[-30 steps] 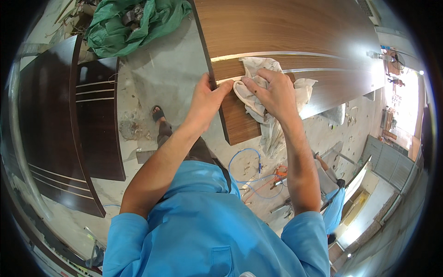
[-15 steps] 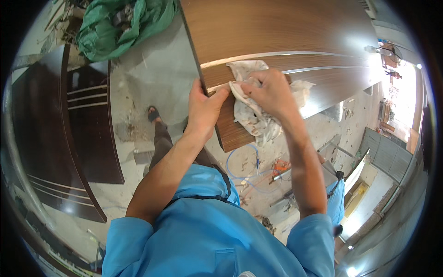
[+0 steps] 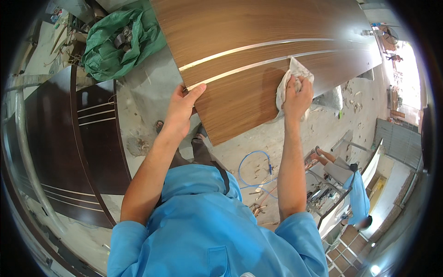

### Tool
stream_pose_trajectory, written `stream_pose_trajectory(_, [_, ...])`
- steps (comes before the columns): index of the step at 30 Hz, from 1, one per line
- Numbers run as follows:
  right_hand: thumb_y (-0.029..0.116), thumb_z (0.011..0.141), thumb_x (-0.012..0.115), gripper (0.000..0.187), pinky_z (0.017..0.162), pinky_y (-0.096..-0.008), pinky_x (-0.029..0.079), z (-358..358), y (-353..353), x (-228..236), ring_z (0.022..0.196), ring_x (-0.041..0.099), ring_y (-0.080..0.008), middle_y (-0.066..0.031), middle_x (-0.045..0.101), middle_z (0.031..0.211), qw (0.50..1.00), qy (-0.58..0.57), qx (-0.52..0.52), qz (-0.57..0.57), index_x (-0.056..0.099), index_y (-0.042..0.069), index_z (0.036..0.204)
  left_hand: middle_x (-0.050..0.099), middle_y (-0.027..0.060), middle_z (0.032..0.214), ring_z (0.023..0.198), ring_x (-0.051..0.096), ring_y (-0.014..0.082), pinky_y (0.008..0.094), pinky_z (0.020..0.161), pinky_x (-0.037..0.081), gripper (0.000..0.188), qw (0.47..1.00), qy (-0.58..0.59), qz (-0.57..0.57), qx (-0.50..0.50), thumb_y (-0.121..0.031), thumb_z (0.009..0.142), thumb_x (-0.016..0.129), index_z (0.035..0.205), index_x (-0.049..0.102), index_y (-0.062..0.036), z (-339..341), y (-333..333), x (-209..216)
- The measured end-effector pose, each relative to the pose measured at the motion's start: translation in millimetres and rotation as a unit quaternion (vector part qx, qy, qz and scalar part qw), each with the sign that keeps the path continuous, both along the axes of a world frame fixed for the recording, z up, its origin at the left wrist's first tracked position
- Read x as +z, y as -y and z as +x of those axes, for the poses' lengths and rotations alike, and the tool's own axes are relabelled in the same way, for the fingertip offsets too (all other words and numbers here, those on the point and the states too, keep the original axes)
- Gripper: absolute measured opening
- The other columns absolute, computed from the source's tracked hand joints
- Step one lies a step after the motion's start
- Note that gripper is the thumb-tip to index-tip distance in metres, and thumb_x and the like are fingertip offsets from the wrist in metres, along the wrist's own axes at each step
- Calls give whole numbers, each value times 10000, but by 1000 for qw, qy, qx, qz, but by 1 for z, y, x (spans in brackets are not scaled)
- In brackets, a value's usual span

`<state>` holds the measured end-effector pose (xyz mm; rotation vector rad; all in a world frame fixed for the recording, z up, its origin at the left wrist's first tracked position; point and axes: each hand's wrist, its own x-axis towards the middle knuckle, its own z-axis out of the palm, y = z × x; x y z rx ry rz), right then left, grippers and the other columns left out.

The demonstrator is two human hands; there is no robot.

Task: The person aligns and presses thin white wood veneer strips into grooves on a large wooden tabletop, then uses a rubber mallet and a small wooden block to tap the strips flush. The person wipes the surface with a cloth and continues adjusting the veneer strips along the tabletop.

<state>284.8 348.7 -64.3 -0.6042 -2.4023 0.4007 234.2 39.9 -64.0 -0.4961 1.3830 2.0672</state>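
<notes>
A brown wood-grain door panel [image 3: 240,97] with two shiny metal strips set along it lies in front of me. My left hand [image 3: 182,107] grips its near left edge, thumb on top by the end of one strip and fingers curled at the side and partly hidden. Bunched under my right hand [image 3: 299,99] is a whitish, stained cloth [image 3: 302,71], pressed against the panel close to its right edge. Its upper corner reaches the nearer strip.
To the left stand dark brown panels [image 3: 55,138] with pale strips. A green sack [image 3: 104,55] of scraps sits at the far left. A blue hose [image 3: 241,171] lies on the littered floor. Another person in a blue shirt [image 3: 360,203] is at a bench, lower right.
My right hand has moved right along the panel with the cloth, baring both strips. My left hand remains on the edge. The view has shifted, and the other person shows more fully.
</notes>
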Motion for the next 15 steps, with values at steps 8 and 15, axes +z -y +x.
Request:
stream_pose_trajectory(8, [365, 845, 817, 329, 798, -430, 494, -25, 44, 20, 866, 656, -282, -102, 692, 918, 986, 30, 162, 20, 716, 80, 977, 623, 146, 1337, 1242, 585, 237, 404, 1049, 454, 718, 995, -30, -75, 50, -284, 829, 881, 1390, 526, -10, -4, -26, 6])
stream_pose_trajectory(15, [411, 858, 777, 332, 707, -484, 562, -58, 75, 52, 809, 709, -390, -184, 734, 847, 923, 296, 223, -104, 772, 85, 925, 657, 159, 1278, 1203, 614, 254, 415, 1023, 481, 704, 996, 7, -69, 58, -232, 801, 892, 1366, 543, 2, -10, -26, 20])
